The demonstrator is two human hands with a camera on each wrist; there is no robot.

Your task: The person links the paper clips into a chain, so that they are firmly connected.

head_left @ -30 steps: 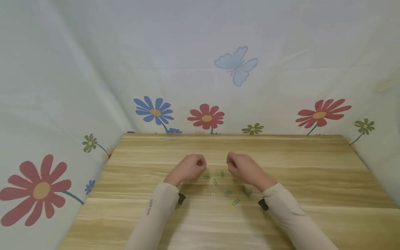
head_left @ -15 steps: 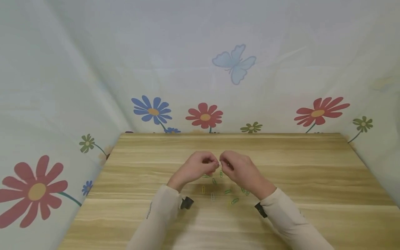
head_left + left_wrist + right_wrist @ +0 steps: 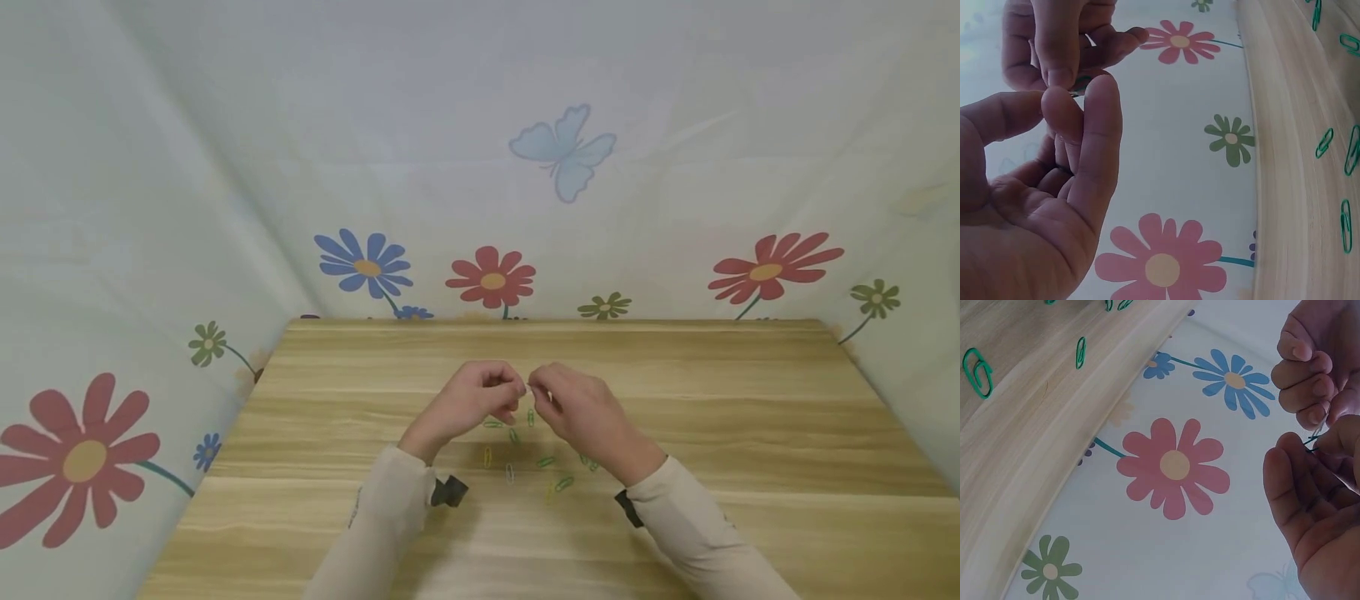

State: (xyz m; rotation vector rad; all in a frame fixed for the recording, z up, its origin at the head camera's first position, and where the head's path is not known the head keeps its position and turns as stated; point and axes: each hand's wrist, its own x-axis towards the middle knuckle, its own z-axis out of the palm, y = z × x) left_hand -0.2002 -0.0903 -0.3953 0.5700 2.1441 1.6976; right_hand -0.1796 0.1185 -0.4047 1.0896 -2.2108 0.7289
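Observation:
In the head view my left hand (image 3: 468,404) and right hand (image 3: 585,417) meet fingertip to fingertip above the far half of the table. The right wrist view shows my left thumb and finger pinching a thin whitish paper clip (image 3: 1320,427). My right thumb and finger pinch a green paper clip (image 3: 1310,442), its ends poking out. The two clips overlap there, mostly covered by fingertips. Below the hands lie several green paper clips (image 3: 545,461), a yellow paper clip (image 3: 487,457) and a white paper clip (image 3: 511,473), spread loosely.
The wooden table (image 3: 337,492) ends at a back edge against a white curtain (image 3: 420,150) printed with flowers and a butterfly. A black wrist device (image 3: 450,492) sits below the left cuff, and another black device (image 3: 628,507) below the right one.
From well apart, my hands have come together, the left moving right and the right slightly left, bringing the two held clips together. Over the last half second they have barely moved.

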